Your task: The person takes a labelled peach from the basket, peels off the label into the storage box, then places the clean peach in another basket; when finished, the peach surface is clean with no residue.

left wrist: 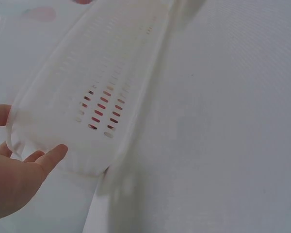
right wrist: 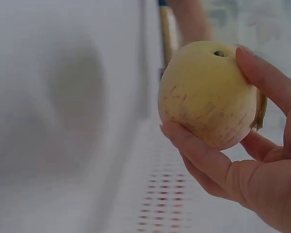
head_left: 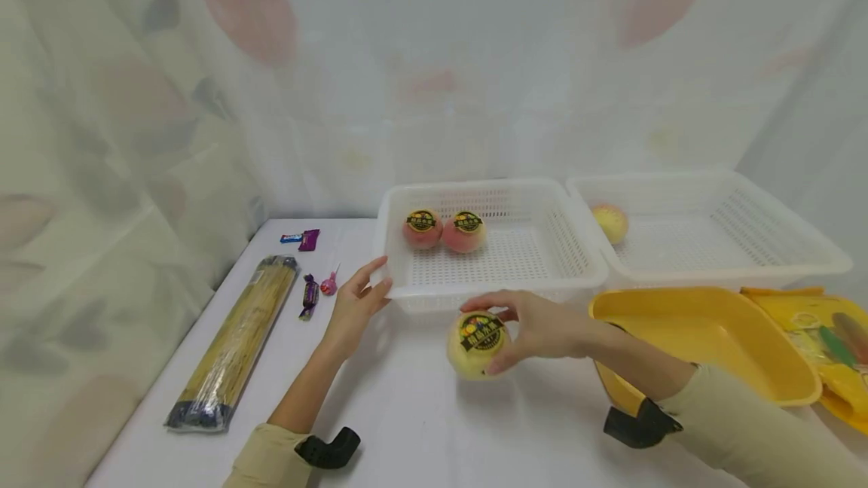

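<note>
My right hand [head_left: 542, 326] holds a pale yellow peach [head_left: 468, 356] with a black fruit label, just in front of the middle white basket [head_left: 502, 288]. In the right wrist view, thumb and fingers grip this peach [right wrist: 208, 97] from opposite sides, and its stem hollow and reddish specks show. At the basket's left front corner, my left hand [head_left: 354, 311] touches the rim with spread fingers. The left wrist view has the thumb [left wrist: 53, 156] along the basket's wall [left wrist: 63, 126]. Inside the basket, two pink labelled peaches [head_left: 422, 236] [head_left: 464, 238] sit together on the left.
A second white basket [head_left: 705, 277] at the right contains one yellowish-pink fruit [head_left: 612, 223]. Before it are a yellow tray [head_left: 719, 345] and a yellow package [head_left: 827, 337]. Left lie a wrapped bundle of sticks [head_left: 233, 345], a lollipop [head_left: 328, 285] and several wrapped candies [head_left: 309, 297].
</note>
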`<state>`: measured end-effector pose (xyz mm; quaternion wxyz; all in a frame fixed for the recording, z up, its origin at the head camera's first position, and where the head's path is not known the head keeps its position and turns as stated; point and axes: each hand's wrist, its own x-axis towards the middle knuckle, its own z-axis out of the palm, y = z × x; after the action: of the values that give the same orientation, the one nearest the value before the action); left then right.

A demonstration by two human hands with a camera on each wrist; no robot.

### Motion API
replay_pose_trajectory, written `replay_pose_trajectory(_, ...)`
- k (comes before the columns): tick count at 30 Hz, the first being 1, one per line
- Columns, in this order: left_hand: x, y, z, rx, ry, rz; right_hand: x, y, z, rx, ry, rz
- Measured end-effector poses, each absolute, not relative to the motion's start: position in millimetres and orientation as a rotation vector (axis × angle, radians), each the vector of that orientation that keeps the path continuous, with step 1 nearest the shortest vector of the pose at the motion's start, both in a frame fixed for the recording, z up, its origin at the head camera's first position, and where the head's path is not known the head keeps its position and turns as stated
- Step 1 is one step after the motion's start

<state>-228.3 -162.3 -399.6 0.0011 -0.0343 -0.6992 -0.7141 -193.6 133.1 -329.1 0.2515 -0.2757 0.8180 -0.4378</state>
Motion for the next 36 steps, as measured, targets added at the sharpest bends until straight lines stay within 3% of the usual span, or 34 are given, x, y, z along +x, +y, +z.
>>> replay_pose_trajectory(9, -229, -160, -398, -0.095, -2.186, -2.252, -169, 149, -383, -0.682, 2.214, -1.254)
replay_pose_trajectory(22, -219, -173, -367, -0.078, -2.160, -1.863, -166, 147, -385, -0.767, 2.289, -1.184)
replay_pose_trajectory(28, -197, -146, -351, -0.534, -2.003, -1.944, -167, 146, -384, -0.740, 2.294, -1.158)
replay_pose_trajectory(33, -178, -114, -362, -0.938, -2.396, -1.983, -168, 146, -383, -0.753, 2.289, -1.151)
replay_pose_trajectory(36, -173, -101, -376, -1.056, -2.647, -1.887, -168, 146, -382, -0.761, 2.288, -1.143)
